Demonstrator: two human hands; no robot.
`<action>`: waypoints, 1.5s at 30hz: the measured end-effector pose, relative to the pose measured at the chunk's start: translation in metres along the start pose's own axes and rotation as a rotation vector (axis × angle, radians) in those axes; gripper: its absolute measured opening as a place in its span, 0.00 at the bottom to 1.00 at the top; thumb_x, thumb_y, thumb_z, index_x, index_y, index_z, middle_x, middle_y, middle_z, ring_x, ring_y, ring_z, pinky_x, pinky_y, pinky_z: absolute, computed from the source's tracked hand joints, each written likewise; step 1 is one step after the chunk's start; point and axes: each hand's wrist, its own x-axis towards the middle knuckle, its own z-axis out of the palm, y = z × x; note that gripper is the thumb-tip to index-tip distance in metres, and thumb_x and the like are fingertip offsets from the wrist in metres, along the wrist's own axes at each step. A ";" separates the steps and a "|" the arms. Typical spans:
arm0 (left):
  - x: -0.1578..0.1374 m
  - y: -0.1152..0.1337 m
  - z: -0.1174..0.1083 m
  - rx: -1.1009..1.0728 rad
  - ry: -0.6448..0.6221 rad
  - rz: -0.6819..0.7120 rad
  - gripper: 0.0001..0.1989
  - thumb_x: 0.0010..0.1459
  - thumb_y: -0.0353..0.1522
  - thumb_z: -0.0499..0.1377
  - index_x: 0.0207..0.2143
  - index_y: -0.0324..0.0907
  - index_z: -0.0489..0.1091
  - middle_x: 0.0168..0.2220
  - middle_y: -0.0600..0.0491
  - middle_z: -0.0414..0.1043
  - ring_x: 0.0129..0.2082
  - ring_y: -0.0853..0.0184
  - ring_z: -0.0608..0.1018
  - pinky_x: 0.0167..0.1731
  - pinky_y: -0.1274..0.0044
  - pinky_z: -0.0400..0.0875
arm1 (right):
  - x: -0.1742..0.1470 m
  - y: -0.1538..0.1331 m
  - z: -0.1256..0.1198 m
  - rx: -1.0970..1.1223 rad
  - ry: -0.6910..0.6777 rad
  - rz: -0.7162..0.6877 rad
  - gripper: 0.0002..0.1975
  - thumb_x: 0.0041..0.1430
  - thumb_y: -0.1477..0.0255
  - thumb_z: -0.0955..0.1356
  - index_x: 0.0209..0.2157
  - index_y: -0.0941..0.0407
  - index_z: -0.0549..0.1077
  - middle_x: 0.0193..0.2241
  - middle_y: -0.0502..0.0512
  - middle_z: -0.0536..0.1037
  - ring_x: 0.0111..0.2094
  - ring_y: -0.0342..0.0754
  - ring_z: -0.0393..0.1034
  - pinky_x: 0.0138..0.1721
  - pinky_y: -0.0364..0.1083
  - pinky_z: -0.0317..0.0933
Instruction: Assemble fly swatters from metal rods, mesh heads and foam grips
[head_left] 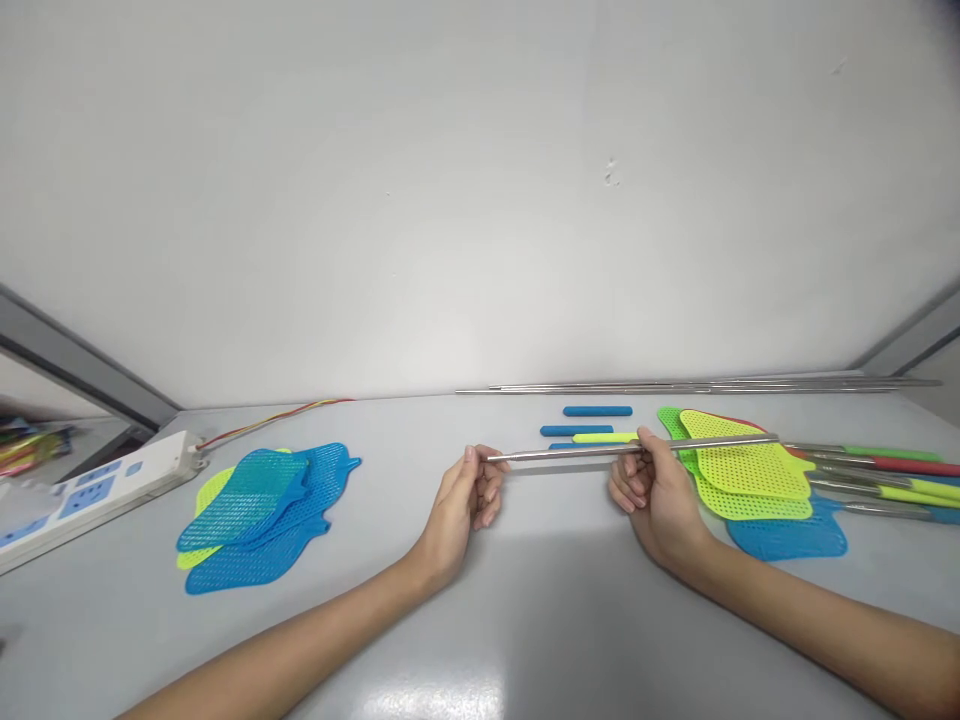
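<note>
A silver telescopic rod point(570, 453) is held nearly level above the table between both hands. My left hand point(466, 505) pinches its thin left end between thumb and fingers. My right hand point(660, 492) is closed around the thicker part, thumb on top, and the rod's right end extends past it over the fly swatter heads. Just behind the rod lie a yellow handle grip point(604, 438) and several blue handle grips point(598, 411). Beside my right hand is a pile of swatters with a yellow perforated head point(750, 462) on top and a blue head point(795, 538) below.
Loose blue swatter heads point(259, 570) and a yellow one are stacked at the left. A white power strip point(97, 500) with a red and yellow cable point(277, 412) stands at the far left. Several metal rods point(675, 387) lie along the wall point(480, 200). Assembled swatters' red handle point(911, 466) points right.
</note>
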 end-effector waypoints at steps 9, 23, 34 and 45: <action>0.003 -0.003 -0.002 0.066 -0.077 0.009 0.22 0.56 0.44 0.37 0.35 0.39 0.62 0.21 0.57 0.54 0.16 0.76 0.60 0.15 0.82 0.51 | 0.008 -0.007 0.002 -0.053 0.079 -0.033 0.18 0.50 0.66 0.62 0.11 0.58 0.58 0.08 0.43 0.52 0.10 0.35 0.44 0.10 0.38 0.43; -0.001 0.004 0.005 0.542 0.005 0.181 0.15 0.56 0.39 0.44 0.33 0.41 0.65 0.29 0.52 0.64 0.27 0.70 0.66 0.29 0.78 0.61 | 0.035 -0.079 0.006 -0.076 -0.055 -0.171 0.14 0.49 0.68 0.61 0.14 0.57 0.61 0.11 0.44 0.55 0.12 0.36 0.46 0.11 0.38 0.45; 0.008 0.018 -0.018 1.076 -0.061 0.397 0.20 0.57 0.34 0.43 0.53 0.46 0.51 0.52 0.50 0.51 0.52 0.67 0.56 0.52 0.73 0.49 | 0.033 -0.137 0.004 -0.218 -0.156 -0.386 0.10 0.47 0.75 0.59 0.17 0.58 0.66 0.15 0.50 0.64 0.13 0.38 0.53 0.15 0.43 0.46; 0.002 0.103 -0.181 1.489 0.155 -0.512 0.42 0.34 0.47 0.58 0.53 0.45 0.51 0.50 0.45 0.59 0.47 0.56 0.65 0.43 0.70 0.60 | 0.039 -0.134 -0.001 -0.270 -0.177 -0.325 0.10 0.47 0.73 0.61 0.16 0.58 0.65 0.16 0.50 0.64 0.15 0.38 0.53 0.15 0.43 0.43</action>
